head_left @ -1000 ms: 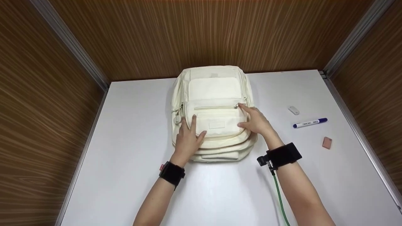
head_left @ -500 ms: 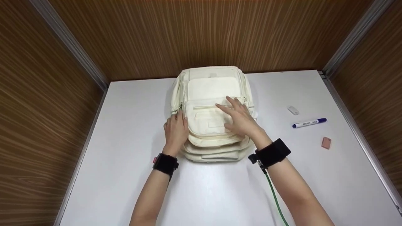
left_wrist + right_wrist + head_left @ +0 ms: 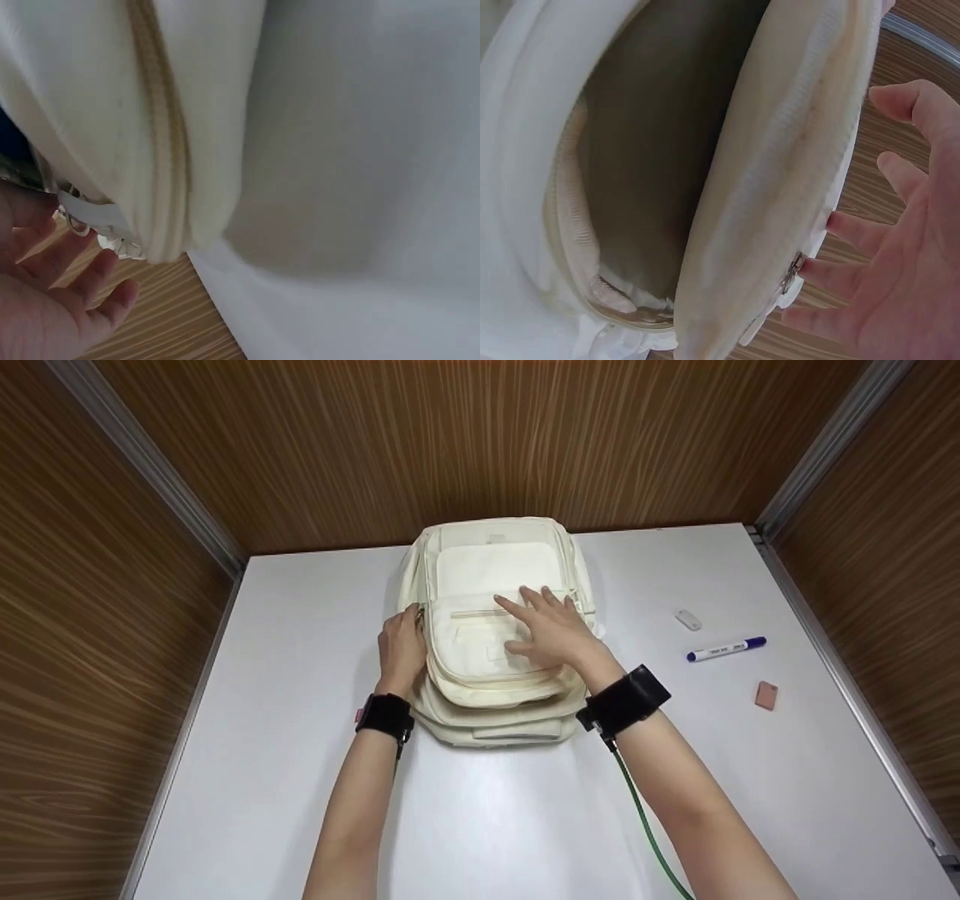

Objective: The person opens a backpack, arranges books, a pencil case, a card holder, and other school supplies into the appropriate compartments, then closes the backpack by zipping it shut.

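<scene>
A cream backpack (image 3: pixel 499 566) lies on the white table with its front pockets facing up. At its left side my left hand (image 3: pixel 403 649) pinches a zipper pull (image 3: pixel 79 223); in the left wrist view the thumb and forefinger meet near its metal ring while the other fingers stay loose. My right hand (image 3: pixel 559 630) spreads its fingers over the front pocket, close to that pocket's zipper (image 3: pixel 480 613). In the right wrist view, a pocket mouth (image 3: pixel 660 150) gapes with a dark inside, and a metal zipper slider (image 3: pixel 792 271) shows by the right fingertips.
Right of the backpack on the table (image 3: pixel 480 825) lie a small white object (image 3: pixel 688 620), a marker pen (image 3: pixel 726 649) with blue ends, and a small pink block (image 3: pixel 766 695). Wood-grain panels (image 3: pixel 480 442) stand around the table. A green cable (image 3: pixel 645 825) trails from the right wrist strap.
The left hand has moved from the front pocket up to the zipper pull on the left side. The right hand has left the front zipper's end and shifted leftward over the pocket, fingers spread.
</scene>
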A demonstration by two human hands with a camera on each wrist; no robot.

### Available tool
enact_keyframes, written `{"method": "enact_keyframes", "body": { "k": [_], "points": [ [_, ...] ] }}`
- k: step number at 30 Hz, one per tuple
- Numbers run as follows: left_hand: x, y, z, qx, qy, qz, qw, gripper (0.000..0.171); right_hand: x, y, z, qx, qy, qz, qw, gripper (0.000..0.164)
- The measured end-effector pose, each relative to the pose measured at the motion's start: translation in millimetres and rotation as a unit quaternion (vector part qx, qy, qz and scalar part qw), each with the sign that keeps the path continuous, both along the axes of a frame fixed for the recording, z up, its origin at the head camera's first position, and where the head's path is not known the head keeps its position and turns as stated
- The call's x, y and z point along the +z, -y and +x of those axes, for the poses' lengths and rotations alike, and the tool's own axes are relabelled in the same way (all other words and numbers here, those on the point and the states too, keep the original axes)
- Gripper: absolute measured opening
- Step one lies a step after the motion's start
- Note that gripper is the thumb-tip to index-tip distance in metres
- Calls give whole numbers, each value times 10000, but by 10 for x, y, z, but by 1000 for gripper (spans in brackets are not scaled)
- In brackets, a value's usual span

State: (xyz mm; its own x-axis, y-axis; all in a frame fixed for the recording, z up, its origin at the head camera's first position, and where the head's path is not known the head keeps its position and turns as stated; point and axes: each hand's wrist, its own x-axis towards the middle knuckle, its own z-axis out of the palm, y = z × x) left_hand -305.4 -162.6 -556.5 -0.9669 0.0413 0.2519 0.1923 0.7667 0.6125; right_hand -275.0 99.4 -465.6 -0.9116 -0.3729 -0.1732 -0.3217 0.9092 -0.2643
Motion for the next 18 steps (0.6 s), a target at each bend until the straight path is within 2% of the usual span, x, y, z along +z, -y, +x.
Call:
{"method": "enact_keyframes", "body": {
  "k": [5,10,14,18],
  "points": [
    [-28,-39,-29,311,-528,-18,9981,26,-79,107,-11,17,-128,570,9983,73],
    [-51,-99,-17,470,-623,61,9969,21,-142,138,-8,-26,-59,855,9963,71],
    [-52,-98,-12,464,-850,133,9952,21,-159,147,-36,-67,-28,890,9960,71],
    [-17,-95,-7,329,-845,284,9955,22,-171,157,-46,-83,10,913,9958,72]
  ]
}}
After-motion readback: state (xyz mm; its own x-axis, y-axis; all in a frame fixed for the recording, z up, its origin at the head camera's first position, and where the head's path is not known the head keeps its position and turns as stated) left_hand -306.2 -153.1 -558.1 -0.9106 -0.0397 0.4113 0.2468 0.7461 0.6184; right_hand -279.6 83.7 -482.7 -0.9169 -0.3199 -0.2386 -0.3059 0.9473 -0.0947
